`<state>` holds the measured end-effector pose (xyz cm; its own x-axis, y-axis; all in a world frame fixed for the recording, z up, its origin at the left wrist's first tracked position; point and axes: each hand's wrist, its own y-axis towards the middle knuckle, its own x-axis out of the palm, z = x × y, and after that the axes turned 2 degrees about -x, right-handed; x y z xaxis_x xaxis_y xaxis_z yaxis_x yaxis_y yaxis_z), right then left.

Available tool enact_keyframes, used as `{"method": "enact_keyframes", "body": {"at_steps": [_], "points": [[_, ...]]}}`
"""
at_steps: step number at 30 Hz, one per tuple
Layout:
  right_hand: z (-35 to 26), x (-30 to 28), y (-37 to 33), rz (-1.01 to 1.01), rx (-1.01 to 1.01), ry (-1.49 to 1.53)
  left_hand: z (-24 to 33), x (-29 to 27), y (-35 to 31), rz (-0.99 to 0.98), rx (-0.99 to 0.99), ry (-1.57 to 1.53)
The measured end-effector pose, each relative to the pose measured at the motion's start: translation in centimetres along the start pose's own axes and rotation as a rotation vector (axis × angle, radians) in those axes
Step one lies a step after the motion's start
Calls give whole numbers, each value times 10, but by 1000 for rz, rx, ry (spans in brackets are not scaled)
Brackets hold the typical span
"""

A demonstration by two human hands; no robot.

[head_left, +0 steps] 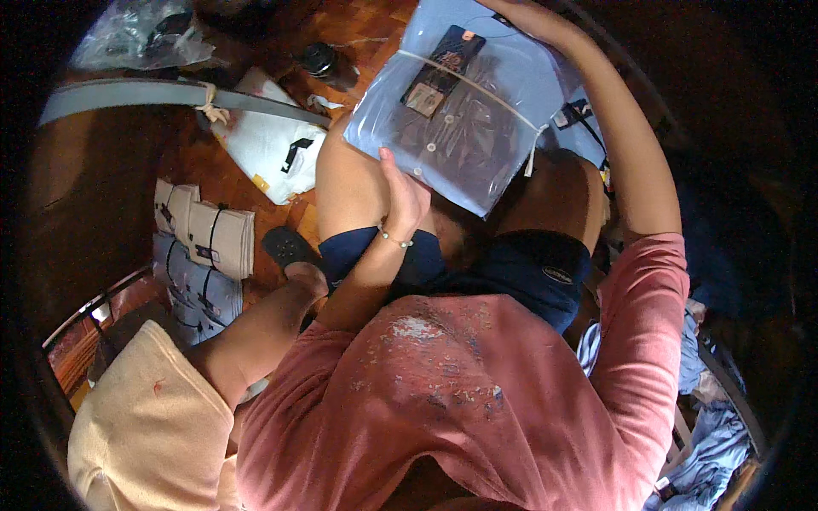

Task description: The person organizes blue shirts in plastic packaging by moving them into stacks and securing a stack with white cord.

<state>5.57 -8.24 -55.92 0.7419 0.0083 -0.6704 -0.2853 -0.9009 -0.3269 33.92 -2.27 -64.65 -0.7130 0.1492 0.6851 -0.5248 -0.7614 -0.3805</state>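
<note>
A flat bundle of folded light-blue shirts (477, 157) in clear plastic lies tilted above my thighs. A pale band or cord crosses it, and a dark printed tag (434, 77) and small buttons show through the plastic. My left hand (407, 198), with a beaded bracelet at the wrist, grips its near left edge, thumb on top and fingers mostly hidden beneath. At the far right edge, my right hand (532, 19) is on the bundle, its fingertips cut off by the frame. Under the bundle's right side, more light-blue fabric (575, 140) with a dark tag shows.
Beige (221, 238) and blue folded packs (204, 289) are stacked at left. Another person's leg (264, 341) is beside me. A grey curved rail (153, 92), white bag (273, 149) and dark-capped container (319, 60) lie ahead; blue garments (716, 443) are heaped at lower right.
</note>
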Motion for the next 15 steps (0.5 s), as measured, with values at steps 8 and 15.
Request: {"method": "enact_keyframes", "body": {"at_steps": [8, 15], "points": [[46, -46, -103, 139, 502, 60, -23, -15, -3, -454, -295, 78], [95, -22, -169, 431, 543, 156, -36, -13, -12, -563, -409, 177]]}}
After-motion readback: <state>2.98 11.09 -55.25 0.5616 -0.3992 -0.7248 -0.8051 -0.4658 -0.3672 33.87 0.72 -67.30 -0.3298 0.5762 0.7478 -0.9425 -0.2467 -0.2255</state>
